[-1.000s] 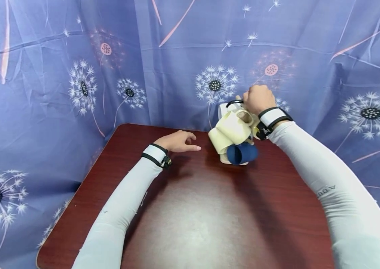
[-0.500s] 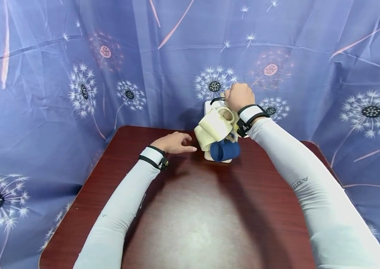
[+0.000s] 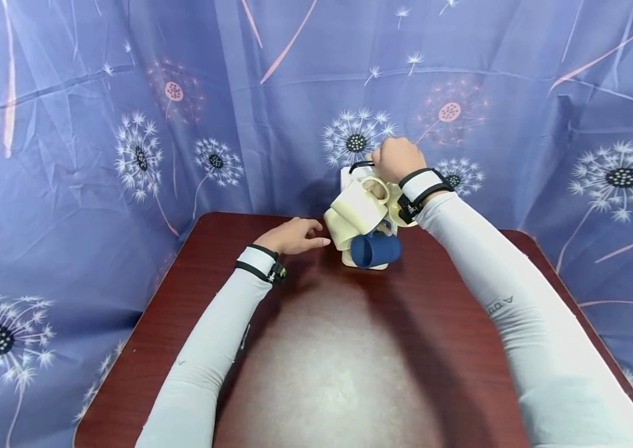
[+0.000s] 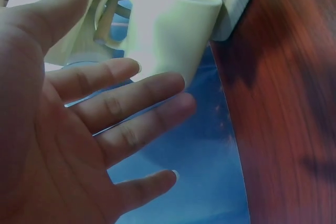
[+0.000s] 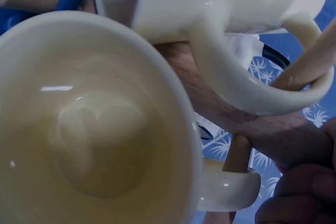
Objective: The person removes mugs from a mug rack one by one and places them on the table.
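**Mug stand gripped at its top, mugs all hanging on it**

The wooden mug stand (image 3: 365, 218) with its cream ceramic mugs (image 3: 356, 208) and one dark blue ceramic mug (image 3: 375, 250) sits at the far edge of the dark red wooden surface (image 3: 338, 348), a little right of centre, close to the hanging cloth. Its pale base rests on the surface, so as far as the pictures show it is set down and not lifted. The mugs hang by their handles on the wooden pegs (image 5: 310, 61); none has been taken off

The right hand (image 3: 397, 158) is curled into a fist over the top of the stand, near a black-rimmed white mug (image 3: 352, 171) at the far side. Its fingers close round something there, but whether that is the stand's top or a mug handle cannot be told. The left hand (image 3: 292, 236) lies spread and relaxed, palm down on the surface just left of the stand, fingertips near the nearest cream mug without touching it

My reading is that the work with the mugs is at an early point: everything is on the stand, and nothing stands loose on the surface

Behind hangs a blue cloth printed with dandelion heads (image 3: 137, 149)
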`<state>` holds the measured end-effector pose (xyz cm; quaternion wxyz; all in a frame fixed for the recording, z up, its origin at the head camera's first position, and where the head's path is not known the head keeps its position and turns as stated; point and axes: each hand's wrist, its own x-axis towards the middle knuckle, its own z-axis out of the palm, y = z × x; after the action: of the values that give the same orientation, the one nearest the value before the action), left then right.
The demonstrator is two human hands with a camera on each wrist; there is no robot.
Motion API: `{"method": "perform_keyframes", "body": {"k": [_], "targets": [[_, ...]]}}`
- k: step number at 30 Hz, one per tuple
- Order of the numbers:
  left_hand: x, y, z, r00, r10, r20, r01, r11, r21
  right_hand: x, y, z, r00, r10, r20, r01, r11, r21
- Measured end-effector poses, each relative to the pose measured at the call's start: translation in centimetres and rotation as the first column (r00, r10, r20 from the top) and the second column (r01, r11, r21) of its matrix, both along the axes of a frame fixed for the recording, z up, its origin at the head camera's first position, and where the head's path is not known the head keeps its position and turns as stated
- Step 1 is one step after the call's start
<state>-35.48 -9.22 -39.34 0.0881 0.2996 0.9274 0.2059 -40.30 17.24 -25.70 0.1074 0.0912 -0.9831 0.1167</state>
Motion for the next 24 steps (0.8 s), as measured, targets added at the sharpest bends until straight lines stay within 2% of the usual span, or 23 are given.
{"method": "perform_keyframes", "body": {"k": [6,13,17,24], "targets": [[-0.2,0.6,0.3,1.0,-0.005,-0.03,0.006,0.999,0.048,0.4,0.5,0.0,0.999,0.036,0.016,-0.036,0.999,0.013],[-0.2,1.0,2.0,0.998,-0.006,-0.062,0.014,0.992,0.122,0.3,0.9,0.1,0.996,0.069,0.059,-0.071,0.997,0.03],[-0.1,1.4,3.0,0.993,0.03,-0.11,-0.017,0.993,0.121,0.3,0.9,0.2,0.995,0.077,0.067,-0.079,0.997,0.02],[0.1,2.6,4.4,0.971,0.119,-0.206,-0.108,0.992,0.066,1.4,1.2,-0.2,0.995,0.09,0.041,-0.087,0.994,-0.067]]}}
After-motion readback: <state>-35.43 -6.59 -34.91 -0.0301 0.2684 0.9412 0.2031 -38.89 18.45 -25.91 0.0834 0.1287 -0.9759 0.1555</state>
